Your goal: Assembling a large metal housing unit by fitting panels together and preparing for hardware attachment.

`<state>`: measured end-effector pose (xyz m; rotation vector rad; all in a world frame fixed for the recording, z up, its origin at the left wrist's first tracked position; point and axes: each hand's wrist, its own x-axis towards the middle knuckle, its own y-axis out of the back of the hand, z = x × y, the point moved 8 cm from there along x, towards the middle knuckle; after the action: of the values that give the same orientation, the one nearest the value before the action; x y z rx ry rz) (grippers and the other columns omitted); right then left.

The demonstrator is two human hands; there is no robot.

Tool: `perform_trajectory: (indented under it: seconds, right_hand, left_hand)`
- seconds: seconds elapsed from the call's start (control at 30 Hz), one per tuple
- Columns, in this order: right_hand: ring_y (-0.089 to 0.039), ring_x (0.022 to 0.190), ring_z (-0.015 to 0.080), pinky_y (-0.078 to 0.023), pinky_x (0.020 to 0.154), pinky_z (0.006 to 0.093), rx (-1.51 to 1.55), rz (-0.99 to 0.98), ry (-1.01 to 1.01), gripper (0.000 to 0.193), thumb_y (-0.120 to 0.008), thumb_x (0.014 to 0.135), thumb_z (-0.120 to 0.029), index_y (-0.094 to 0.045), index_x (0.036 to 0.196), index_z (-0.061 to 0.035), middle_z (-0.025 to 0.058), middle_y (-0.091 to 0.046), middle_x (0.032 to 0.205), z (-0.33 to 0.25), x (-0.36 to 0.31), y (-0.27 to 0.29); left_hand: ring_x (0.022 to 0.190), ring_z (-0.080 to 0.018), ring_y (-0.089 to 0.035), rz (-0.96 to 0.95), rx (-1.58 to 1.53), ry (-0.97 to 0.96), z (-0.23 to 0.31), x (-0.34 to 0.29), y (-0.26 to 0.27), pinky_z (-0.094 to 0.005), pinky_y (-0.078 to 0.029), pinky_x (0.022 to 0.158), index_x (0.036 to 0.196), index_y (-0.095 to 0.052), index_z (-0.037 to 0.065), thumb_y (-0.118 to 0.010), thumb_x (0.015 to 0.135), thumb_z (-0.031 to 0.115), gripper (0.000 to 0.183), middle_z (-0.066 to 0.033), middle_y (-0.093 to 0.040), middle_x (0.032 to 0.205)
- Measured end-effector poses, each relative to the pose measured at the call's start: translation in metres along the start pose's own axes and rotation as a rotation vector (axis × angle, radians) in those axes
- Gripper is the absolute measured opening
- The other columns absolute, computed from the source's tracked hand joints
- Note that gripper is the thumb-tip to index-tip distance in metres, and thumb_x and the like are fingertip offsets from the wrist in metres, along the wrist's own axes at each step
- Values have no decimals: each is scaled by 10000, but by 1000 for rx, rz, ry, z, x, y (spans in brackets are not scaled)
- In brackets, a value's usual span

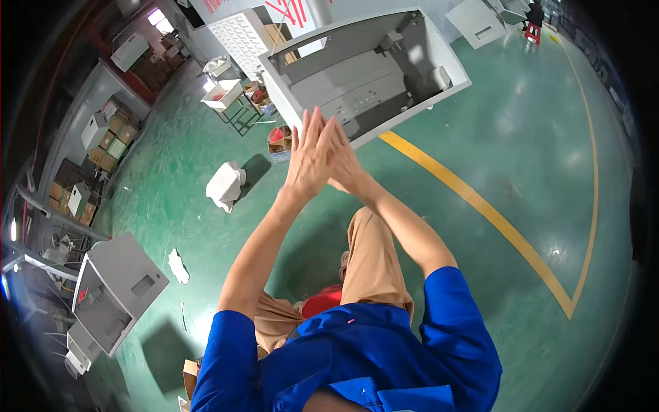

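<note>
My left hand [308, 159] and my right hand [348, 165] are raised in front of me and meet, the left overlapping the right. The left fingers stretch upward and stand apart, with nothing in them. Much of the right hand's fingers is hidden behind the left, though its fingers look extended too. Just beyond my fingertips is a large grey metal cabinet [364, 86], its open side toward me, with a window cutout and small holes inside. I cannot tell whether my fingers touch its near edge.
A white wrapped bundle [226, 186] lies on the green floor to the left, near a small parts box [279, 143]. Another grey metal cabinet [123, 285] stands at lower left. A yellow line [473, 199] crosses the floor. Far right, a person [535, 14] sits on a red stool [532, 32].
</note>
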<state>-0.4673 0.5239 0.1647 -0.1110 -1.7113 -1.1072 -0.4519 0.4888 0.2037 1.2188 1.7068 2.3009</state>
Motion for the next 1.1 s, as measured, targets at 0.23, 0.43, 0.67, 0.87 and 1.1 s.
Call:
perform_trajectory:
  seconds: [0.23,0.43,0.67,0.87,1.1]
  right_hand:
    - [-188,1287,326,-155,1047,459,113,-103,-34,739,-546,763,-341,-230,1320,28,201,-232,1369,36,-20,0]
    - [-164,1297,315,-129,1060,432,-2,-147,-125,843,-593,731,-383,-174,1333,32,199,-201,1383,99,-22,14]
    - [-167,1300,301,-125,1058,431,-155,-96,-191,785,-515,787,-444,-199,1332,24,181,-200,1392,153,-28,21]
    - [-149,1310,282,-91,1058,447,-288,-41,-355,763,-470,810,-451,-184,1340,17,168,-178,1404,207,-57,38]
    - [-132,1311,291,-85,1060,444,-385,-11,-534,769,-556,786,-367,-182,1337,16,172,-161,1406,234,-89,50]
  left_hand:
    - [1300,-290,-177,-81,146,40,-13,-5,-32,-594,-87,992,1340,-264,108,-531,806,357,648,-108,-250,1387]
    - [1292,-211,-212,-121,328,-9,-33,-6,-29,-614,-107,991,1237,-436,97,-586,747,402,597,-95,-344,1330]
    - [1272,-208,-242,-152,437,-62,-78,-13,-15,-620,-127,997,1178,-479,55,-589,728,425,593,-85,-422,1261]
    - [1278,-192,-236,-261,560,-79,-115,-13,-25,-625,-115,995,1177,-476,86,-577,733,436,574,-72,-365,1313]
    - [1295,-184,-209,-282,528,-47,-142,-34,-11,-612,-102,1005,1200,-464,115,-636,698,377,592,-73,-277,1374]
